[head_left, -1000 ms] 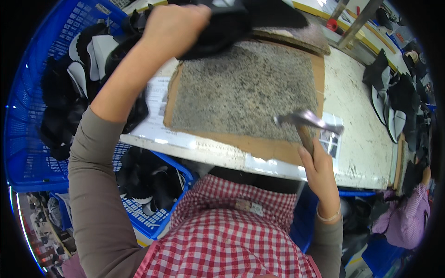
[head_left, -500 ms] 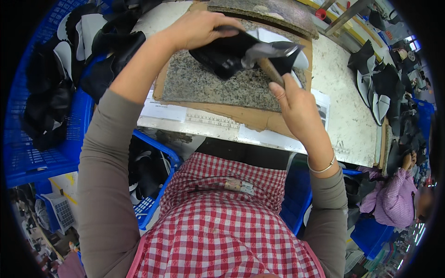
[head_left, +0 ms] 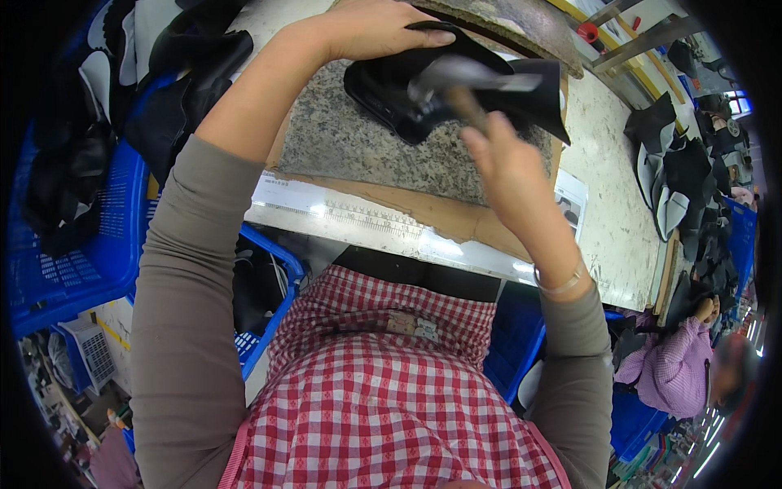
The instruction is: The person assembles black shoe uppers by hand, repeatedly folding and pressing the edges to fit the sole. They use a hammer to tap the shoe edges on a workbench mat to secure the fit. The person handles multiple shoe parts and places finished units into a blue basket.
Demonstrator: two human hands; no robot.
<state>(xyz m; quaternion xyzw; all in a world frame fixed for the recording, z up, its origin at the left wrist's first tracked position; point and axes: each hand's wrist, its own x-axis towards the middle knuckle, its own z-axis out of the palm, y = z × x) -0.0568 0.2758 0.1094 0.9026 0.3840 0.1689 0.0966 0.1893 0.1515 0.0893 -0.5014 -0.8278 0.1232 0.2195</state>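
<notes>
A black shoe upper (head_left: 399, 106) lies over a speckled stone slab (head_left: 326, 134) on the worktable. My left hand (head_left: 379, 31) grips its far left edge, with the thumb laid across the black material. In my right hand (head_left: 511, 167) is a hammer (head_left: 467, 104), held by its wooden handle. The metal head is smeared by motion over the middle of the upper, and I cannot tell whether it touches. A wide black flap of the upper spreads to the right, beyond the hammer.
Brown cardboard (head_left: 432, 209) lies under the slab. A thick board (head_left: 521, 28) stands behind it. Left, a blue basket (head_left: 73, 297) holds black and white uppers; more uppers (head_left: 672, 163) are heaped at right. A person in a pink top (head_left: 672, 367) sits at far right.
The upper's right part has turned, so its black flap now shows where white pieces showed before. The hammer has shifted a little and its head is more blurred.
</notes>
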